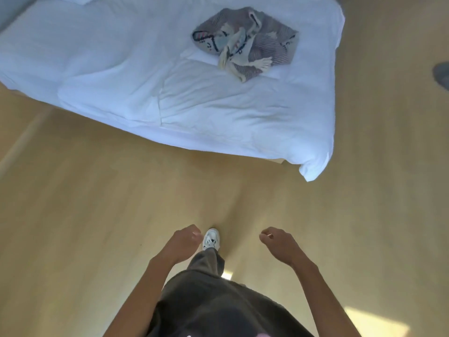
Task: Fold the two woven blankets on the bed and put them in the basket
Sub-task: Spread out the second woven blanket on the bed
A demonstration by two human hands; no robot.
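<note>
A crumpled woven blanket (245, 42), grey-striped with cream fringe and coloured patterns, lies in a heap on the white bed (145, 81) near its far right side. I cannot tell whether the heap is one blanket or two. No basket is in view. My left hand (185, 240) and my right hand (275, 240) hang low over the floor, well short of the bed, with fingers loosely curled and nothing in them.
Light wooden floor (85, 215) lies between me and the bed. The duvet's corner (313, 170) hangs off the bed at the right. A dark grey object (442, 74) sits at the right edge. My white shoe (211, 238) steps forward between my hands.
</note>
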